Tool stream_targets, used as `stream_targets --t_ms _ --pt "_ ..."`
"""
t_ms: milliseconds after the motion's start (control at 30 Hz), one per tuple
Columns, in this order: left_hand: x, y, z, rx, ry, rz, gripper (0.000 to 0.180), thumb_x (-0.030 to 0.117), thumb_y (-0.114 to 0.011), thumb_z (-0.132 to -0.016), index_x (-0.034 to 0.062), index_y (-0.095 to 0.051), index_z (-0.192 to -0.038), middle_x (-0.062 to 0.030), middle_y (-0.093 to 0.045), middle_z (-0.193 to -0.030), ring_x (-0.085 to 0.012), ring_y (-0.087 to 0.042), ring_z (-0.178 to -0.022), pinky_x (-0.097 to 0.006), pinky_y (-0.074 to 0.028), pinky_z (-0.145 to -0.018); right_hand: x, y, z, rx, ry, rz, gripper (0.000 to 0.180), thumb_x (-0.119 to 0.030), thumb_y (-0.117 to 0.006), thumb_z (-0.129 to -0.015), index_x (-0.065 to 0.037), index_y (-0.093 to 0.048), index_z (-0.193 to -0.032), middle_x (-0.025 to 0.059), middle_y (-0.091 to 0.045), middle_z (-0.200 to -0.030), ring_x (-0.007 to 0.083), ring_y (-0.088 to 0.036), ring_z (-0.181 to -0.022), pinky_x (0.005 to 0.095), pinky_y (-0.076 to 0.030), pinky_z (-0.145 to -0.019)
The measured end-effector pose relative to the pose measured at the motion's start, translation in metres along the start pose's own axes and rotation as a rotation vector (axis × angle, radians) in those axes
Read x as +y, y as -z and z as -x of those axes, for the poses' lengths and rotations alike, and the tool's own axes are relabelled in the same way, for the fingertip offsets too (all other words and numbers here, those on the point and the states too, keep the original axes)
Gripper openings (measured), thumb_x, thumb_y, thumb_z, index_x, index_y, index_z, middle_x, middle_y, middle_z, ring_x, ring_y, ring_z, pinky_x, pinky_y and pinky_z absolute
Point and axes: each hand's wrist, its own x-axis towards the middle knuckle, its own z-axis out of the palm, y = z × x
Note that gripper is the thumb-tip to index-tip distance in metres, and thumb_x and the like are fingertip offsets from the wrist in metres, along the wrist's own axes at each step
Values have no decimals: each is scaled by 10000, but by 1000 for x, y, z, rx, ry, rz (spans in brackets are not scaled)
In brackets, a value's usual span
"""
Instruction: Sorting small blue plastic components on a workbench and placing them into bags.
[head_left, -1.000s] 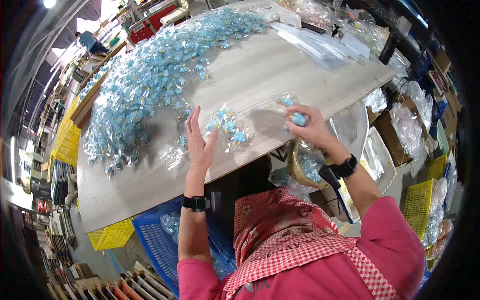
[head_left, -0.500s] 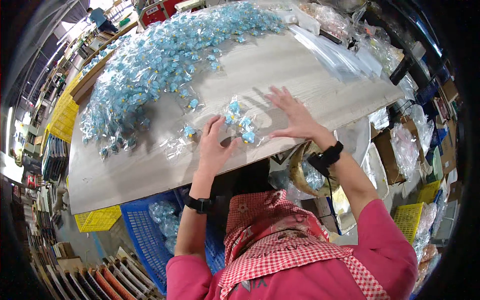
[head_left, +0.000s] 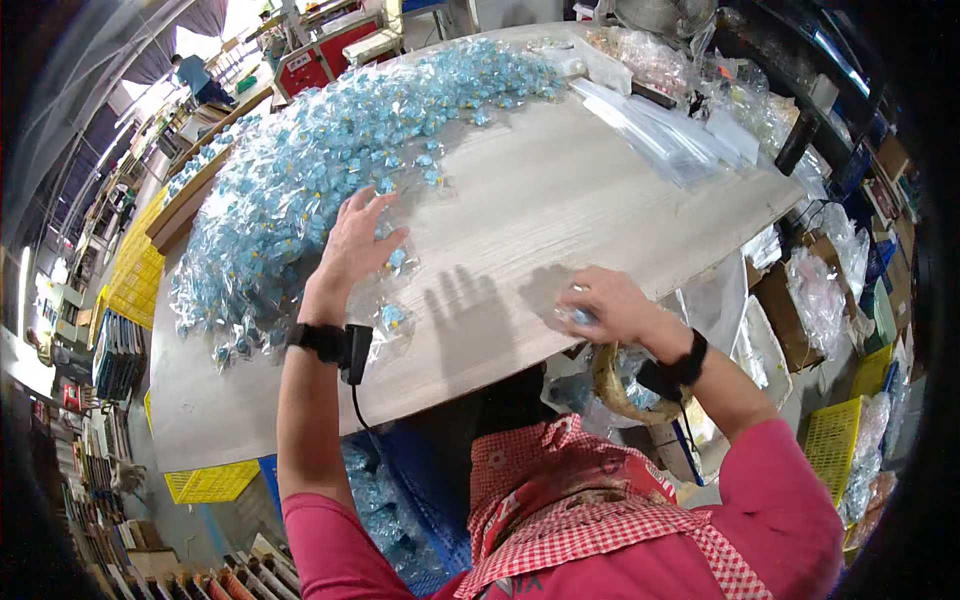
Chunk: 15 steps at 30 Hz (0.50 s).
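Nearest the wearer: a pink sleeve and a red-and-white checked scarf [head_left: 590,500] fill the lower edge, with a blue plastic crate [head_left: 420,500] holding clear-wrapped blue pieces below the worktop's near edge. Right hand [head_left: 610,305]: at the near edge of the wooden worktop [head_left: 560,190], fingers curled over a small clear-wrapped blue item [head_left: 578,316], closed about it; a black wristband [head_left: 690,360] sits on the wrist. Just below that hand, off the near edge, a round woven basket [head_left: 615,385] lined with clear film. Left hand [head_left: 355,240]: raised over the worktop's left part, fingers spread wide and open, holding nothing, the fingertips at the near fringe of the heap of clear-wrapped blue items [head_left: 330,170]; a black wrist device [head_left: 335,343] with a trailing cable is strapped at the wrist. A few loose wrapped pieces [head_left: 393,315] lie on the bare wood just beside that wrist, apart from the heap. The heap itself runs from the worktop's left edge up along the far edge toward the far right corner, dense and unbroken. The middle and right of the worktop are bare wood, carrying the shadow of a hand. Far right corner: a stack of flat clear plastic bags [head_left: 670,135]. Beyond the right edge: cardboard boxes [head_left: 790,300] with bagged goods and a yellow crate [head_left: 835,445]. Beyond the left edge: yellow crates [head_left: 135,270] and shelving.
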Motion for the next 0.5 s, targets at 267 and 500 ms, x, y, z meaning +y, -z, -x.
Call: stream_targets --t_ms 267,500 --pt "-50 -28 -110 -285 331 -183 1081 575 -802 -651 238 -277 -1534 -197 -163 -1600 -414 -180 -1466 -507 -311 -1143 8 51 91 -657 -171 -317 716 -469 -769 -784 -118 -540 -1364 139 -630 -1195 327 -594 -1116 424 -448 -978" --pt "-101 -14 -122 -427 410 -338 1386 780 -793 -477 250 -122 -1568 -254 -33 -1599 -426 -100 -1476 -572 -294 -1143 47 90 -155 -497 95 -242 847 -397 -747 -837 -105 -312 -1502 211 -334 -1518 358 -372 -1383 440 -316 -1141"
